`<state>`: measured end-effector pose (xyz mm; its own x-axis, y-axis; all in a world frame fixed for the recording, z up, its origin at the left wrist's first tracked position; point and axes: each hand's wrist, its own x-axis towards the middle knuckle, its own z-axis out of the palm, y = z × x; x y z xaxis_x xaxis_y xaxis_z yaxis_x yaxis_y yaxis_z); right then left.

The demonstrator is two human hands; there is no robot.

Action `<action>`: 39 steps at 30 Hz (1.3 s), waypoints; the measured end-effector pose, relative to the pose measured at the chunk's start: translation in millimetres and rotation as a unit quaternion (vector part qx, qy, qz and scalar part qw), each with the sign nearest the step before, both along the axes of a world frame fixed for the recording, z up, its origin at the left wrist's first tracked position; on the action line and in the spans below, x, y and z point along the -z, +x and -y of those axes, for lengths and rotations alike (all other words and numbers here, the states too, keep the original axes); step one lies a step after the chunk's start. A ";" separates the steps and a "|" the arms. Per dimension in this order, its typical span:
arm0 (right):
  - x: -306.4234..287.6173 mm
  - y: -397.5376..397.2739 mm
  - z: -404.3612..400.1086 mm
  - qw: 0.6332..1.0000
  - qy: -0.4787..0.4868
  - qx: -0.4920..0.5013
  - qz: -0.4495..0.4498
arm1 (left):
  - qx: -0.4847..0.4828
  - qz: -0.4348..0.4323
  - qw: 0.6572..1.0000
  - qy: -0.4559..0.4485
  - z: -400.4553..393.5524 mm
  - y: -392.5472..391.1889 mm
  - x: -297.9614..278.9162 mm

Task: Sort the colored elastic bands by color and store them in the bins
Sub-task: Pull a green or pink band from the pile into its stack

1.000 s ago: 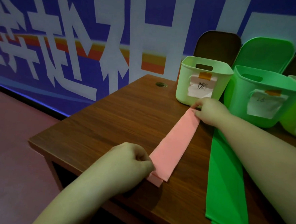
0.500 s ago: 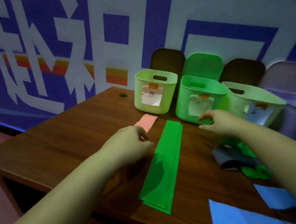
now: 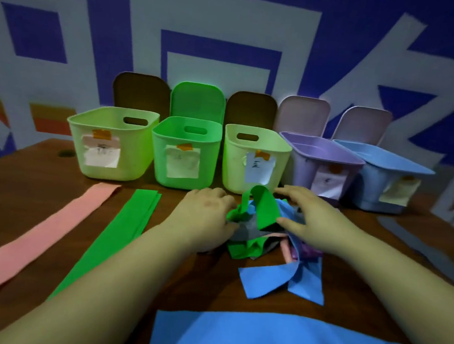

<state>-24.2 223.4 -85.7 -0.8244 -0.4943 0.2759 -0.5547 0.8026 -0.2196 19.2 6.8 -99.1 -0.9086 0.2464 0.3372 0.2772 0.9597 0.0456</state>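
1. Wooden table (image 3: 30, 201); five labelled bins (image 3: 185, 152) in a row along its far edge.
2. Tangled pile of bands (image 3: 264, 236), just in front of the bins.
3. Our left hand (image 3: 206, 216): fingers curl into the pile, pinching green (image 3: 262, 209).
4. Our right hand (image 3: 308, 220): fingers spread, steadying the pile.
5. We judge it best to draw one green band out slowly, pinning the rest.

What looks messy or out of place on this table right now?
The tangled pile of bands in front of the bins: green, blue, grey and pink ones crumpled together, unlike the pink band and green band laid flat. Both the left hand and right hand are in it.
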 end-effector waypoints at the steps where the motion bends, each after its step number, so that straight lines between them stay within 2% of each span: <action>1: 4.4 0.6 -5.9 1.000 -0.019 0.001 0.006 | 0.004 -0.003 1.000 -0.005 -7.7 -5.6 0.5; 5: 23.4 0.8 -18.3 0.997 -0.069 -0.001 0.019 | 0.003 -0.019 1.000 0.001 -29.1 -23.9 8.0; 11: 38.5 -14.0 -17.6 0.995 -0.096 -0.007 -0.016 | -0.008 -0.058 0.987 0.147 -34.0 -34.4 23.5; 13: 42.4 -18.8 -14.4 0.991 -0.126 -0.001 -0.038 | -0.005 -0.046 0.989 0.142 -31.6 -36.5 27.0; 16: 44.6 -18.9 -10.5 0.978 -0.196 -0.013 -0.069 | -0.010 -0.055 0.995 0.079 -27.7 -43.3 27.8; 21: 42.3 -14.4 -22.2 0.951 -0.307 -0.017 -0.035 | 0.020 -0.098 0.991 0.087 -24.2 -46.7 28.9; 24: 34.4 -12.5 -30.1 0.908 -0.419 -0.018 0.022 | 0.015 -0.131 0.985 0.112 -16.9 -45.9 27.4; 27: 24.2 -14.7 -33.7 0.815 -0.568 -0.040 0.104 | 0.015 -0.154 0.965 0.212 -8.1 -43.7 20.7; 30: 21.2 -16.2 -34.5 0.740 -0.642 -0.058 0.192 | 0.057 -0.114 0.942 0.311 0.6 -38.9 13.8; 32: 22.2 -17.2 -34.8 0.724 -0.657 -0.056 0.204 | 0.103 -0.088 0.915 0.379 2.6 -34.4 8.7; 35: 23.9 -18.6 -36.5 0.724 -0.660 -0.050 0.192 | 0.172 -0.050 0.838 0.515 0.3 -29.0 -0.2; 36: 23.8 -18.7 -36.7 0.729 -0.655 -0.051 0.190 | 0.179 -0.047 0.826 0.533 -0.5 -27.2 -3.3; 38: 22.2 -18.8 -37.2 0.738 -0.648 -0.048 0.182 | 0.171 -0.048 0.833 0.525 1.1 -24.2 -7.7; 39: 21.5 -19.6 -38.3 0.743 -0.645 -0.044 0.175 | 0.158 -0.055 0.853 0.494 4.0 -23.8 -8.7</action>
